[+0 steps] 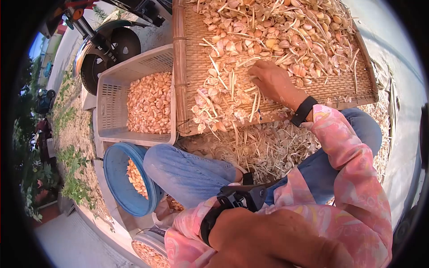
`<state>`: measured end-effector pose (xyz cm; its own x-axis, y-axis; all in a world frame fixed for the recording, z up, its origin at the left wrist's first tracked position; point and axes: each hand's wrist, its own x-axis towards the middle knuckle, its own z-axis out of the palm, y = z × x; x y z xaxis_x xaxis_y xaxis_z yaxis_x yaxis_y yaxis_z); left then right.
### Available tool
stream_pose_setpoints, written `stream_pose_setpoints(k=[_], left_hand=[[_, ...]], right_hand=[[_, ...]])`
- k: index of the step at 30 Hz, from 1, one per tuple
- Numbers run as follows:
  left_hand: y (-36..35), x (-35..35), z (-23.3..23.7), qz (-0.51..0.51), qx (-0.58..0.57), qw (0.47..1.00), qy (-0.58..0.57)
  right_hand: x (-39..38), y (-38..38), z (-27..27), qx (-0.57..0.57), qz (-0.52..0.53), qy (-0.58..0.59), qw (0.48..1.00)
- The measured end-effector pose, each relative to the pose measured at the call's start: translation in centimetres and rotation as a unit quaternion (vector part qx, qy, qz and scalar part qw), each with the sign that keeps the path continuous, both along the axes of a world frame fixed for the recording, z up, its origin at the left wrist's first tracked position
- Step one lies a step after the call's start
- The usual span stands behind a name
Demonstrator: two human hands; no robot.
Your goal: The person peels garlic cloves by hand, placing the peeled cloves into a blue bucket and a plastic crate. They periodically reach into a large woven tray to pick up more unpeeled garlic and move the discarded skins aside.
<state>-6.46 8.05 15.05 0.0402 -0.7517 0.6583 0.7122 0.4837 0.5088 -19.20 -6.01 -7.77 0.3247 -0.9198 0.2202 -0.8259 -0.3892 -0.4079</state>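
Observation:
My right hand [273,85], with a black band on its wrist, is on the woven tray [190,89]. Its fingers curl down among garlic skins and stalks, and what they hold is hidden. Just beyond it lies a heap of loose garlic cloves [286,40] mixed with dry stalks. To its left is a smaller pile of skins and stalk pieces [219,100]. Very close to the camera, my left hand [277,236] reaches across the bottom of the view, wearing a black wrist device. The fingers of that hand are blurred and partly cut off.
Left of the tray stands a white plastic crate [109,114] of garlic cloves. A blue bucket [118,196] with cloves is below it, near my knee. Another container of cloves [149,254] sits lower. Stalk litter [272,145] covers the ground between my legs. A wheel [125,44] stands behind the crate.

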Motion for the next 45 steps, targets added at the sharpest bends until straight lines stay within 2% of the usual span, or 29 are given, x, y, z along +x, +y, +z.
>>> stream_pose_setpoints(k=[3, 5, 8, 11, 14, 15, 18, 19, 20, 21, 22, 23, 24, 26, 29, 31, 33, 35, 37, 39, 42, 43, 45], left_hand=[[0.2, -2.7, -0.1, 0.099, 0.026, 0.985, 0.140], [-0.1, -3.2, -0.6, 0.144, 0.006, 0.972, 0.185], [-0.8, -2.9, -0.9, 0.152, -0.038, 0.971, 0.183], [-0.6, -2.1, -0.7, 0.136, -0.018, 0.979, 0.154], [-0.7, -0.9, -0.7, 0.102, -0.051, 0.987, 0.116], [-1.3, -0.4, -1.1, 0.087, -0.098, 0.986, 0.101], [-2.6, 2.9, -2.9, 0.130, -0.138, 0.980, -0.069], [-2.9, 4.6, -3.3, 0.155, -0.120, 0.970, -0.146], [-3.0, 6.4, -3.6, 0.175, -0.100, 0.954, -0.221], [-4.1, 8.9, -2.9, 0.240, 0.037, 0.917, -0.318], [-5.5, 11.1, -3.9, 0.303, 0.158, 0.856, -0.387], [-7.9, 14.8, -5.8, 0.337, 0.230, 0.782, -0.472], [-10.5, 18.9, -8.7, 0.352, 0.261, 0.707, -0.555], [-13.3, 24.3, -14.2, 0.427, 0.130, 0.458, -0.769], [-15.4, 18.3, -14.6, 0.335, 0.181, 0.662, -0.645], [-17.5, 13.0, -15.1, 0.223, 0.162, 0.711, -0.647], [-20.5, 9.5, -17.8, 0.207, 0.091, 0.667, -0.710], [-22.8, 7.6, -21.5, 0.227, 0.038, 0.570, -0.789], [-22.7, 6.5, -21.7, 0.214, 0.077, 0.582, -0.781], [-22.7, 6.5, -22.8, 0.209, 0.087, 0.596, -0.770], [-21.0, 6.5, -22.0, 0.214, 0.108, 0.592, -0.769], [-20.8, 6.4, -21.1, 0.171, 0.138, 0.577, -0.787], [-20.2, 6.1, -20.5, 0.252, 0.092, 0.566, -0.779]], right_hand=[[-0.3, -0.2, 0.4, 0.009, 0.012, -0.003, 1.000], [-0.2, 0.0, 0.3, 0.012, 0.007, 0.009, 1.000], [-0.5, -0.2, 0.2, -0.019, 0.013, 0.020, 1.000], [-0.9, 0.4, 0.3, -0.010, 0.001, 0.024, 1.000], [-1.1, 0.7, 0.7, 0.001, -0.022, 0.039, 0.999], [-1.3, 0.8, 0.7, 0.003, -0.013, 0.032, 0.999], [-1.3, 0.9, 1.0, 0.021, -0.018, -0.040, 0.999], [-1.2, 1.0, 1.1, 0.061, -0.029, -0.112, 0.991], [-1.1, 1.4, 1.3, 0.156, -0.045, -0.238, 0.958], [-0.8, 1.3, 2.1, 0.239, -0.062, -0.360, 0.900], [-0.7, 1.2, 2.8, 0.313, -0.077, -0.477, 0.818], [-0.8, 1.4, 3.3, 0.318, -0.049, -0.500, 0.804], [-0.9, 1.4, 3.8, 0.322, -0.018, -0.523, 0.789], [-0.8, 1.6, 4.8, 0.327, 0.030, -0.553, 0.766], [-0.2, 1.8, 7.0, 0.327, 0.089, -0.586, 0.736], [1.1, 3.7, 10.9, 0.327, 0.156, -0.656, 0.662], [2.3, 5.8, 14.6, 0.285, 0.308, -0.703, 0.574], [2.7, 7.4, 18.2, 0.239, 0.426, -0.705, 0.514], [2.2, 8.0, 20.7, 0.180, 0.500, -0.691, 0.490], [2.0, 8.4, 22.7, 0.108, 0.452, -0.691, 0.554], [3.3, 10.9, 22.8, -0.039, 0.299, -0.745, 0.595], [4.6, 10.8, 22.3, -0.135, 0.292, -0.742, 0.588], [4.2, 11.5, 23.0, -0.140, 0.276, -0.727, 0.613]])
